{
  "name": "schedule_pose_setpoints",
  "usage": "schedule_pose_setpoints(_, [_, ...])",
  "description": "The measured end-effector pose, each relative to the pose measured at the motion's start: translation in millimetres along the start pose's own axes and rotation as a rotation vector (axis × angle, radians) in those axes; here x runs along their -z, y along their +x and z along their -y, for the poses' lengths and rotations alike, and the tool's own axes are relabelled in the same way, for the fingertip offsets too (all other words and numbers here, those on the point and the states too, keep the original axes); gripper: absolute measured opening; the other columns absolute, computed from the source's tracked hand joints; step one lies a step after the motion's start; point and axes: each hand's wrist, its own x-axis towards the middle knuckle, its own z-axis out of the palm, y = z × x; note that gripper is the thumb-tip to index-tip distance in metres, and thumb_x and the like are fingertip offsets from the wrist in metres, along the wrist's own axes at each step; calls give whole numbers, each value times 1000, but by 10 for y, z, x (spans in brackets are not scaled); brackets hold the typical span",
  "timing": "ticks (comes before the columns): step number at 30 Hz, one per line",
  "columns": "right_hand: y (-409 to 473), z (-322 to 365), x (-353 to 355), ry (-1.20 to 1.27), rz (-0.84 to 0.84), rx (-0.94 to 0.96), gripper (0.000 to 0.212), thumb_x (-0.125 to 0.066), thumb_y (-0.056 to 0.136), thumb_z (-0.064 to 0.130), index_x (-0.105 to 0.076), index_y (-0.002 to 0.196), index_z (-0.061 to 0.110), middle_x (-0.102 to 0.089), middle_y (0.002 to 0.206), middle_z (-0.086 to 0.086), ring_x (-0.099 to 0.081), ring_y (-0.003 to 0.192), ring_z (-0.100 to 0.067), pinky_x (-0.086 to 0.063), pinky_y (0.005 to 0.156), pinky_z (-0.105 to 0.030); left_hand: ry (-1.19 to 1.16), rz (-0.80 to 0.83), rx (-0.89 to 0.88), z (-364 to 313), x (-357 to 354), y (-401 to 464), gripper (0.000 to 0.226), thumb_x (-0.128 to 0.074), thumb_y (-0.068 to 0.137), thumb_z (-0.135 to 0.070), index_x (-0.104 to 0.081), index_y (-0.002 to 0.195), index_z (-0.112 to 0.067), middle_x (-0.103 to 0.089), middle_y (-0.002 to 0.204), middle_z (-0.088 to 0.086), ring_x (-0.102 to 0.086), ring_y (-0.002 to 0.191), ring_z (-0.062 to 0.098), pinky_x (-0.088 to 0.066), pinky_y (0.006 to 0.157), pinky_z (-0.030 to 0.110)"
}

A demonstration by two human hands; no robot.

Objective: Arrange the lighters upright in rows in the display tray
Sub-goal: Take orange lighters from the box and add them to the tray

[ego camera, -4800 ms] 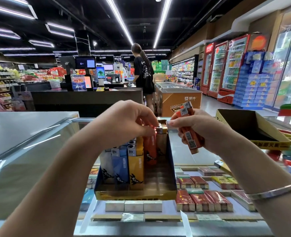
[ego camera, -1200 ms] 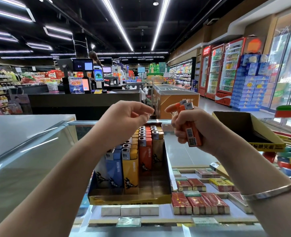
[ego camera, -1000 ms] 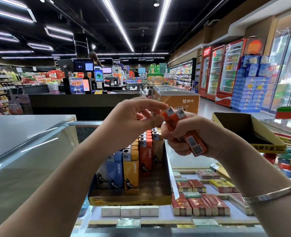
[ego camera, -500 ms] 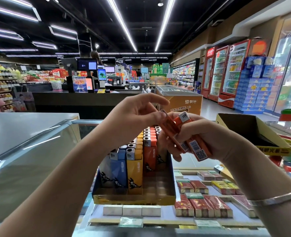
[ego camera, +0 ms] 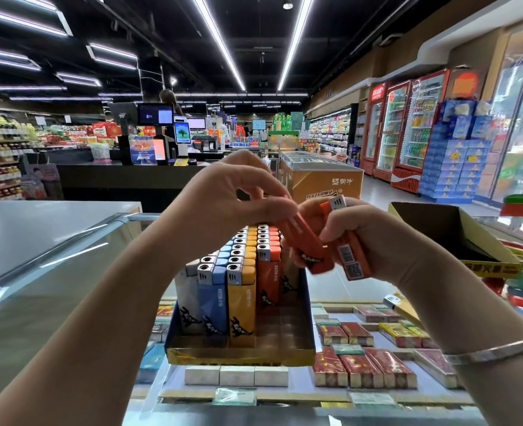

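Observation:
A blue-and-gold display tray sits on the glass counter. Rows of upright lighters in white, blue, yellow and orange stand in it; its front right part is bare. My left hand pinches the top of one orange lighter, which slants above the tray's right side. My right hand grips another orange lighter, barcode facing me, metal cap up. The two hands touch over the tray's back right corner.
An empty yellow cardboard box sits at the right on the counter. A loose yellow lighter lies below my right wrist. Cigarette packs fill the glass case underneath. Checkout counter and drink fridges stand behind.
My left hand reached across to my right hand and drew one orange lighter out of the pair held there. That lighter now tilts down toward the tray.

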Motion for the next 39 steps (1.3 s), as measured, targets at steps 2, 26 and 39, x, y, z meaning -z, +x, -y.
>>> schedule_pose_setpoints(2, [14, -12, 6, -43, -166, -13, 27, -52, 62, -2, -64, 85, 6, -66, 78, -15, -66, 68, -24, -55, 57, -30, -18, -1, 14, -20, 29, -10, 24, -68, 57, -47, -70, 73, -29, -66, 76, -13, -59, 65, 2, -48, 58, 13])
schedule_pose_setpoints(26, [44, -61, -3, -96, -456, -52, 24, -44, 73, -13, -55, 84, 6, -61, 63, -11, -57, 49, -18, -47, 44, -27, 615, 311, 56, -109, -23, -93, 15, -71, 69, -45, -57, 68, -40, -56, 76, -17, -50, 75, -5, -41, 58, 17])
schedule_pose_setpoints(39, [52, -66, -11, -121, -442, -47, 24, -43, 75, -13, -55, 84, 6, -61, 63, -10, -56, 49, -17, -46, 44, -26, 850, 299, -42, -118, -132, -90, 20, -68, 77, -42, -48, 74, -39, -42, 73, -23, -39, 64, -7, -25, 55, 12])
